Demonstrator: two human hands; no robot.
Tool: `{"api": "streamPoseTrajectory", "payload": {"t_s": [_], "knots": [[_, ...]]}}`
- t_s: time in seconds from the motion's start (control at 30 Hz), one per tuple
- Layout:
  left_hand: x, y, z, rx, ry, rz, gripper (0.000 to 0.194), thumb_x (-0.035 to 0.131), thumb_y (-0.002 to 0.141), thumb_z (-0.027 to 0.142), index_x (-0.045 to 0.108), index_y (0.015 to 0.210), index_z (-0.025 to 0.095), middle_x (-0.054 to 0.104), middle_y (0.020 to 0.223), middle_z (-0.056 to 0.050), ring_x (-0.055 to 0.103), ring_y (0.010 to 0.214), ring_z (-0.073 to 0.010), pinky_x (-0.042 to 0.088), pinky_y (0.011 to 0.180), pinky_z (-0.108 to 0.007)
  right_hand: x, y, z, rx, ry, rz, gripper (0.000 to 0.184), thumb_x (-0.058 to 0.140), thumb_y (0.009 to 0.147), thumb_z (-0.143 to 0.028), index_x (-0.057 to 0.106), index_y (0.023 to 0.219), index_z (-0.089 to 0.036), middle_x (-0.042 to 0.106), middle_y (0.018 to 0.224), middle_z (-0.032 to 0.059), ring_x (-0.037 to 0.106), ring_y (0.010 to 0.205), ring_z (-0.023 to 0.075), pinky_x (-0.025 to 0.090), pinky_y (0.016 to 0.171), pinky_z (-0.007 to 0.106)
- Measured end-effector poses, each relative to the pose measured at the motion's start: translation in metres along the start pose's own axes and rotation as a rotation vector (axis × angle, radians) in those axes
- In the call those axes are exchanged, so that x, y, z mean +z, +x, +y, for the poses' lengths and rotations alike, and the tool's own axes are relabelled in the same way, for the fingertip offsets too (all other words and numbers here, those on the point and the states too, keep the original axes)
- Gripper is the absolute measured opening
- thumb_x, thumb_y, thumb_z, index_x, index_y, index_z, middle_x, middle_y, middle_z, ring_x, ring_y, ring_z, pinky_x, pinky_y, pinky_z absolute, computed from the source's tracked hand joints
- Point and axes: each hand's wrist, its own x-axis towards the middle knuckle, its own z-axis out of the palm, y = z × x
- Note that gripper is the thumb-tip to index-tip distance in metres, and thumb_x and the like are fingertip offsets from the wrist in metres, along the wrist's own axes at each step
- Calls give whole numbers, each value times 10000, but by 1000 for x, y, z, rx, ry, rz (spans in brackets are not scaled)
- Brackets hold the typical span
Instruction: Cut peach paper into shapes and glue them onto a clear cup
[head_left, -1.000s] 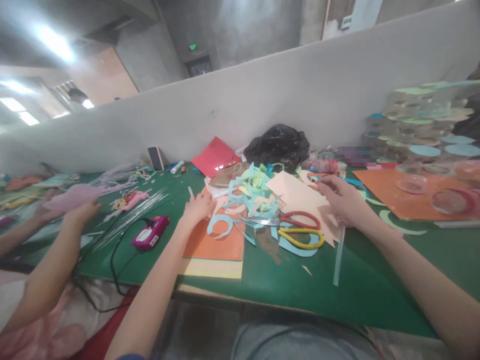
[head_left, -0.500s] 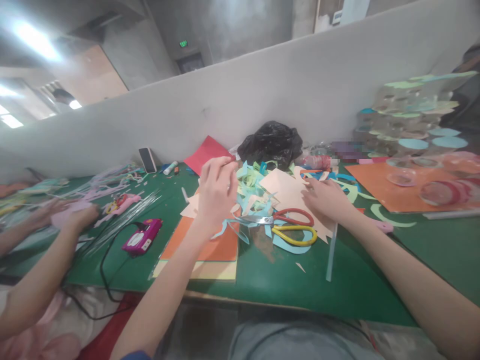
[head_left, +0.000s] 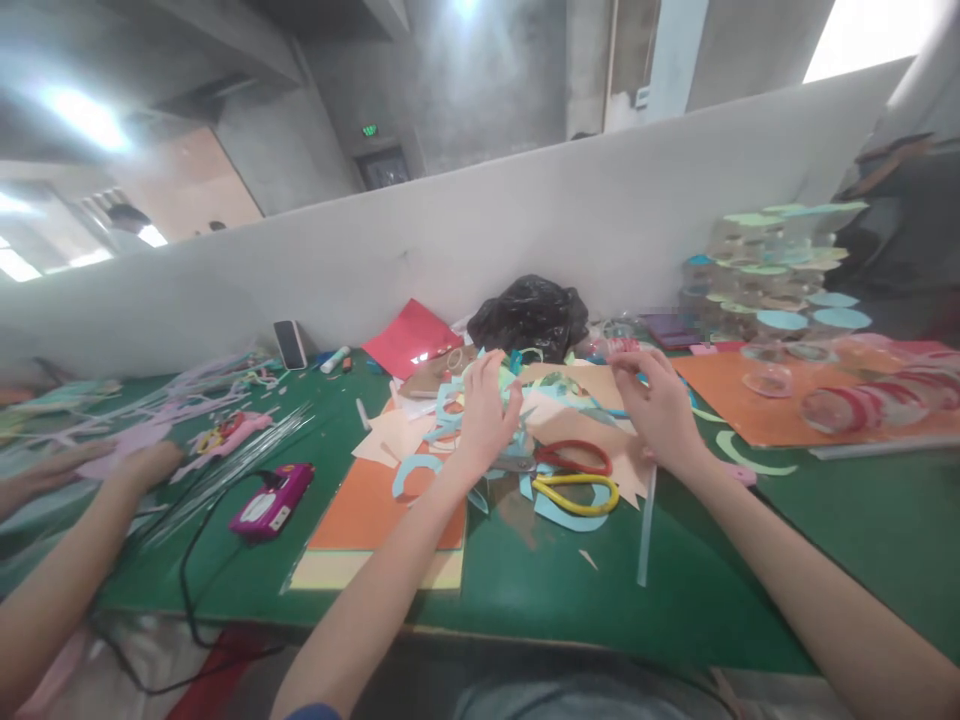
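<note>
My left hand (head_left: 487, 410) hovers with fingers spread over a heap of blue and green paper scraps (head_left: 457, 400); it holds nothing. My right hand (head_left: 658, 408) lies on a peach paper sheet (head_left: 581, 420), and its fingertips pinch the sheet's far edge. Between and just in front of my hands lie two pairs of scissors, one with red handles (head_left: 574, 457) and one with yellow handles (head_left: 577, 494). An orange sheet (head_left: 371, 510) on a yellow one (head_left: 352, 572) lies under my left forearm.
The green table (head_left: 840, 520) ends at a grey divider wall. A black bag (head_left: 529, 315), red paper (head_left: 409, 335) and a phone (head_left: 289, 343) stand at the back. There is a pink glue gun (head_left: 270, 500) with a cable at left, by a co-worker's hand (head_left: 150, 462). Stacked clear cups (head_left: 772, 265) stand at right.
My left hand came down from mid-air onto the scrap heap and spread its fingers. My right hand shifted slightly toward the peach sheet's far edge. The view tilted up.
</note>
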Motion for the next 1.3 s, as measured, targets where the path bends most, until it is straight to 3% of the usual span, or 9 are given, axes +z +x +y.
{"api": "streamPoseTrajectory", "payload": {"t_s": [0.17, 0.27, 0.4, 0.5, 0.67, 0.87, 1.07, 1.17, 1.3], "knots": [[-5, 1, 4, -204, -393, -5, 471, 492, 962, 479, 471, 1356, 221, 540, 1378, -156, 490, 1309, -262, 393, 1080, -453, -3, 2, -11, 349, 274, -94, 369, 622, 835, -576, 658, 866, -210, 670, 799, 40, 612, 726, 209, 473, 605, 286], [-4, 4, 9, -316, -648, 8, 415, 529, 938, 520, 565, 1215, 213, 654, 1179, -111, 616, 1106, -217, 467, 984, -373, -3, 1, -14, 443, 336, -176, 387, 669, 793, -583, 683, 869, -204, 697, 824, 41, 622, 720, 211, 464, 568, 272], [-6, 7, 12, -530, -924, 87, 412, 507, 927, 585, 634, 1064, 218, 673, 963, -49, 641, 866, -165, 511, 766, -277, -1, -3, -9, 599, 470, -336, 417, 709, 780, -582, 718, 1000, -228, 725, 913, 35, 650, 731, 216, 485, 556, 273], [-9, 10, 15, -690, -1107, 48, 404, 541, 908, 582, 622, 1110, 242, 664, 886, -9, 635, 774, -145, 505, 679, -251, 1, -5, -1, 655, 464, -393, 430, 717, 783, -588, 727, 1031, -237, 733, 936, 38, 668, 750, 228, 503, 562, 285], [-9, 11, 26, -831, -1293, -81, 463, 648, 837, 561, 619, 1145, 216, 708, 1042, -45, 672, 940, -209, 527, 763, -300, 4, -7, 4, 655, 411, -440, 436, 721, 786, -569, 726, 1082, -249, 736, 997, 37, 677, 822, 236, 517, 598, 288], [-4, 4, 32, -824, -1357, -174, 546, 769, 751, 516, 614, 1174, 209, 730, 1057, -80, 686, 987, -231, 515, 849, -346, 6, -10, -7, 656, 472, -536, 457, 713, 778, -600, 715, 1034, -222, 732, 965, 48, 674, 789, 221, 504, 585, 268], [-7, 3, 29, -794, -1241, -231, 465, 791, 728, 469, 665, 1049, 158, 731, 1061, -93, 681, 963, -221, 516, 838, -318, 6, -10, -22, 691, 463, -548, 480, 762, 691, -615, 699, 914, -195, 714, 825, 42, 641, 670, 188, 455, 519, 245], [-9, 2, 25, -818, -1088, -206, 452, 749, 763, 501, 635, 1051, 171, 731, 848, -47, 677, 721, -172, 525, 668, -281, 7, -10, -25, 720, 482, -527, 503, 750, 688, -640, 690, 908, -192, 718, 842, 52, 646, 693, 198, 460, 532, 251], [-8, -3, 22, -797, -939, -208, 392, 657, 833, 545, 562, 989, 199, 570, 509, 58, 478, 348, -102, 354, 384, -220, 10, -8, -22, 687, 431, -445, 524, 648, 766, -704, 709, 898, -200, 728, 849, 75, 671, 729, 240, 494, 575, 295]]}}
